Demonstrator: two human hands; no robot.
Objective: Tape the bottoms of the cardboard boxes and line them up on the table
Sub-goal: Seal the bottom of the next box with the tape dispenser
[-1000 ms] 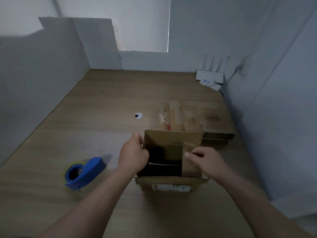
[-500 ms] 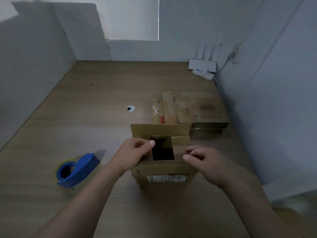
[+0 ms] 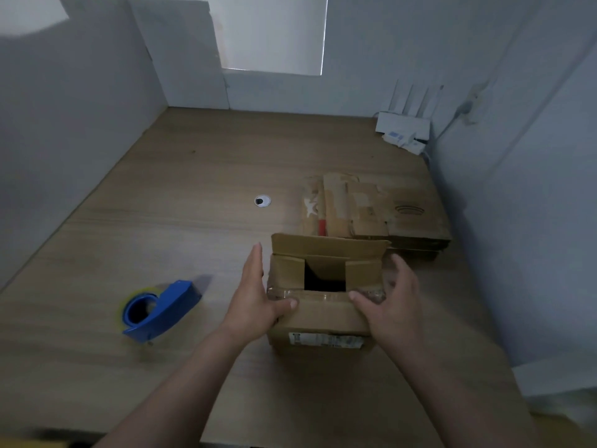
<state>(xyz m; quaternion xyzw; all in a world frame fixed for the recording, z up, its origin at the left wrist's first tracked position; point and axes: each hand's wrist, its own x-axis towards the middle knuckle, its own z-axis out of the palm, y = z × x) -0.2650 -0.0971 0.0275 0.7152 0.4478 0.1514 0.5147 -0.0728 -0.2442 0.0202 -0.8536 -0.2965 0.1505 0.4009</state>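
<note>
Left hand [image 3: 258, 295]: flat, fingers straight and pointing forward, thumb spread inward
Right hand [image 3: 392, 305]: fingers loosely bent, thumb spread inward
Forearms: bare, reaching forward

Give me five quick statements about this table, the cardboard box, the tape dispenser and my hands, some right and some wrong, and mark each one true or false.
1. The left hand and the right hand are both on the brown cardboard box. True.
2. The blue tape dispenser is in the right hand. False: it lies on the wooden table, left of the box, untouched.
3. The box's top is fully closed. False: a dark gap shows between the folded side flaps.
4. A stack of flattened cardboard lies behind the box. True.
5. The white router sits at the near left corner. False: it is at the far right corner.
</note>
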